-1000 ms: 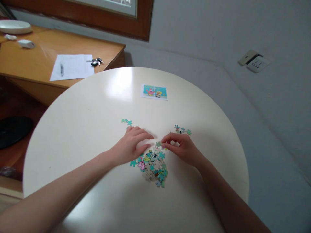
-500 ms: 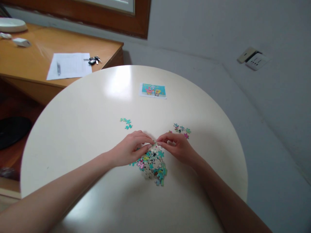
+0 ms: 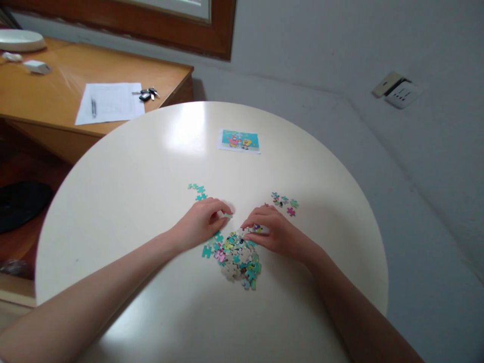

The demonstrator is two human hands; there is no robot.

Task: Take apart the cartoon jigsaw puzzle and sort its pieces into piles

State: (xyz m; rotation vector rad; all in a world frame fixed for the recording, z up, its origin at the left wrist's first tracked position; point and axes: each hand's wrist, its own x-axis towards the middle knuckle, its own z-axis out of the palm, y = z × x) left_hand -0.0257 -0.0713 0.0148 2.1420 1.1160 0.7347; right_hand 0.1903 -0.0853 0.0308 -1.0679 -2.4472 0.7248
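Note:
A heap of jigsaw puzzle pieces point(image 3: 238, 259) in teal, grey, pink and yellow lies on the white round table point(image 3: 132, 201). Left of the heap's upper edge, my left hand point(image 3: 202, 222) pinches a small pale green puzzle piece point(image 3: 228, 216) between thumb and forefinger. My right hand point(image 3: 274, 229) is at the heap's upper right, thumb and forefinger apart, with loose pieces showing between them. Just beyond my left hand runs a short line of teal pieces point(image 3: 200, 189). A small group of mixed pieces point(image 3: 290, 212) lies past my right hand.
Farther back on the table is a printed cartoon picture point(image 3: 240, 141). A wooden desk point(image 3: 113, 63) at the left holds a paper sheet point(image 3: 113, 103), a pen point(image 3: 94, 107) and keys point(image 3: 147, 94). A wall with a socket point(image 3: 403, 96) stands to the right.
My hands have drawn apart from where their fingertips met above the heap. The left moved a little left with a piece; the right stayed near the heap, its fingers spreading.

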